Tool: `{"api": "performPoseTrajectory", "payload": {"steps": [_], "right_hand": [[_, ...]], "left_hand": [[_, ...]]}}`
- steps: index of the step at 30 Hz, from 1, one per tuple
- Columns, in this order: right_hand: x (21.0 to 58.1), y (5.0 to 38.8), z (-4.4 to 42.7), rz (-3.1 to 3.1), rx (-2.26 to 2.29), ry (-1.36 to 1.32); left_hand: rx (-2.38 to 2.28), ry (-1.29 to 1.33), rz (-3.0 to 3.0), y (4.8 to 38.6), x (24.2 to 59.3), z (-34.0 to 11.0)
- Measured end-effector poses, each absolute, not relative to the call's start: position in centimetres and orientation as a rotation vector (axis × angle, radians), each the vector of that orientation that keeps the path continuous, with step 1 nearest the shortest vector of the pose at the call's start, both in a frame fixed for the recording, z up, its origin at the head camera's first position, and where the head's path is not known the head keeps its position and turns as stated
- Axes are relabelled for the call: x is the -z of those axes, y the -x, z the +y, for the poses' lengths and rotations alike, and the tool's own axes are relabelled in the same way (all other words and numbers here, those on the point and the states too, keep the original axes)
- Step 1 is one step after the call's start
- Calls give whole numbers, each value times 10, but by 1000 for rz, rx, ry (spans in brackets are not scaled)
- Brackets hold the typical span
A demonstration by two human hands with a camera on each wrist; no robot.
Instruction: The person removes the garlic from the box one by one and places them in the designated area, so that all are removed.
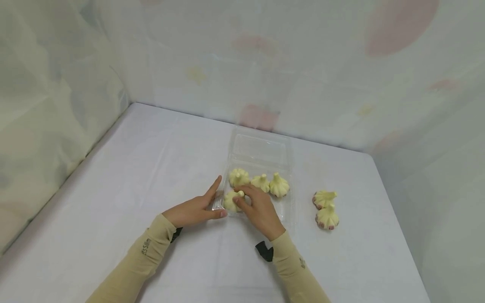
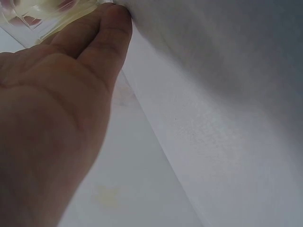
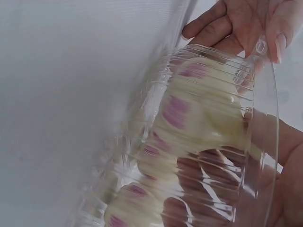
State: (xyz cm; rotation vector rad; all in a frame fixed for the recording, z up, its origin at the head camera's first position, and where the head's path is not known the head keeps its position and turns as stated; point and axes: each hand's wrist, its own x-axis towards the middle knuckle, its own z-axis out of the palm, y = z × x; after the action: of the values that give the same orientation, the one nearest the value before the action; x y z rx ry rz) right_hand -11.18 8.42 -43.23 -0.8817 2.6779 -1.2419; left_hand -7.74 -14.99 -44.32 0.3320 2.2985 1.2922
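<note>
A clear plastic clamshell box point(image 1: 279, 207) stands on the white table with several garlic bulbs in its base. My right hand point(image 1: 261, 210) reaches in over the front rim and pinches the front-left garlic bulb point(image 1: 229, 202) between thumb and fingers. Along the box's left side rests my left hand point(image 1: 195, 210), thumb at the front-left corner and fingers fairly straight. Behind are a back-left bulb point(image 1: 235, 174), a middle bulb point(image 1: 260, 182) and a right bulb point(image 1: 279, 185). Through the ribbed wall, the right wrist view shows purple-marked garlic point(image 3: 203, 104).
The box's lid point(image 1: 259, 148) lies folded open toward the back wall. Two more bulbs, an upper one point(image 1: 322, 198) and a lower one point(image 1: 327, 218), touch each other on the table point(image 1: 363, 248) right of the box. Patterned cloth point(image 1: 303, 75) hangs around the table.
</note>
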Motion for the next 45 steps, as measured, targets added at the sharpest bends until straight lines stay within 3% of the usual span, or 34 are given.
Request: {"api": "performPoseTrajectory", "payload": {"steps": [45], "right_hand": [[424,114,94,2840,1522,853]], "left_hand": [[-1280,-299,2310,77,442,-150]]}}
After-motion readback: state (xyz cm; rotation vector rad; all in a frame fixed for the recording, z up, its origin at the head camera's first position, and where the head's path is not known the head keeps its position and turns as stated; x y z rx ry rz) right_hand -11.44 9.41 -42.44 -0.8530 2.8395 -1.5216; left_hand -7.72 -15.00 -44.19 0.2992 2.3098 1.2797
